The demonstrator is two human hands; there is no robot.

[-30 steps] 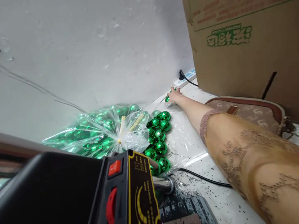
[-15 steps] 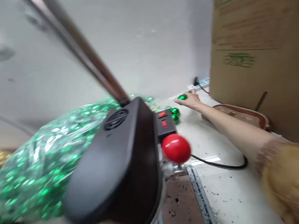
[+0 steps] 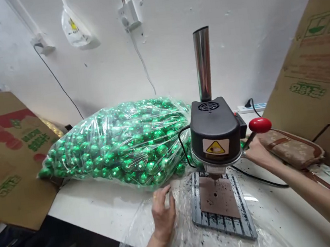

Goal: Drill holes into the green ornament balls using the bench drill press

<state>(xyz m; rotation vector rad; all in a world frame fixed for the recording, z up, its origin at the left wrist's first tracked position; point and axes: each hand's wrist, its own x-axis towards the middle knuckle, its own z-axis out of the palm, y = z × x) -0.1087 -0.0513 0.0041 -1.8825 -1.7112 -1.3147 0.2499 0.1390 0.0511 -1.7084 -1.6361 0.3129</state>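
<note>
A black bench drill press [image 3: 213, 125] with a red-knobbed lever [image 3: 260, 125] stands on the white table. Below its bit, a brown plate [image 3: 218, 201] with a small hole lies on the slotted metal base [image 3: 248, 225]. My left hand [image 3: 163, 213] is left of the base over clear plastic sheet [image 3: 185, 237], fingers loosely bent, thumb apart, nothing seen in them. My right hand [image 3: 257, 152] reaches behind the lever; its fingers are mostly hidden by the drill press, with a bit of green showing beside them. A clear bag of shiny green balls [image 3: 120, 149] lies at the left.
A patterned brown pouch [image 3: 294, 147] lies right of my right hand, before a large carton [image 3: 313, 81]. Another carton [image 3: 9, 158] is at the left. A black cable [image 3: 262, 179] curves over the table. Behind is a power strip [image 3: 251, 107]. Dark shavings dot the tabletop.
The view has swung left and levelled. My right hand, earlier stretched to the back with a green ball at its fingers, has drawn in behind the lever. My left hand has come into view.
</note>
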